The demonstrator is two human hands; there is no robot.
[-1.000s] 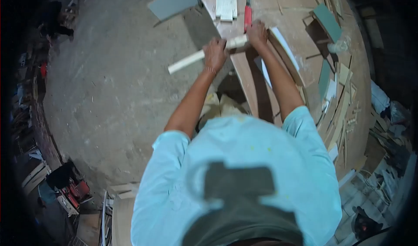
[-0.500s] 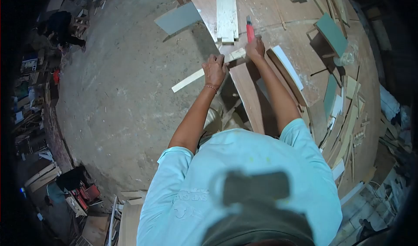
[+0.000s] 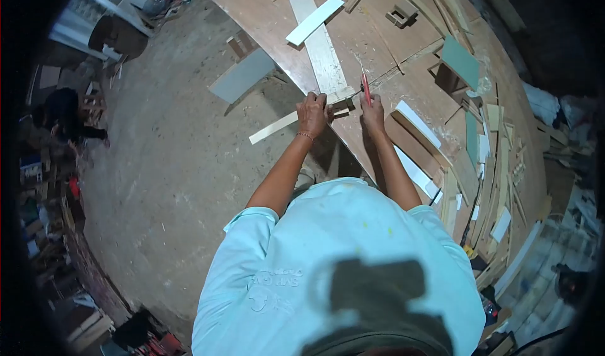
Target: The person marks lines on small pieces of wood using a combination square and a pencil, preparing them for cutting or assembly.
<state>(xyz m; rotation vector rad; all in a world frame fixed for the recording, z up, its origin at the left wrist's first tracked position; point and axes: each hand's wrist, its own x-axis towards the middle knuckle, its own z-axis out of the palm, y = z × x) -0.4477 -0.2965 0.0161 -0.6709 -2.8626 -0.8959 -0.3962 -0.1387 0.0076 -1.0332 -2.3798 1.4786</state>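
Head view: left hand [image 3: 312, 112] grips pale strip [image 3: 277, 126] lying leftward off table; right hand [image 3: 372, 110] clasps red tool [image 3: 365, 87]

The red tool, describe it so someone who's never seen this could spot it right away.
On the big plywood workbench, find the right hand near its left edge. The red tool stands up from that hand, beside the pale strip the left hand grips. It is the only slim red thing among the wood.

Woodworking shop: large brown plywood workbench [image 3: 403, 40] is littered with pale offcut wood strips [image 3: 498, 167] and sawdust; bare grey concrete floor [image 3: 170, 167] is scattered with chips, stacked scrap timber [image 3: 82, 331] is seen at edges.
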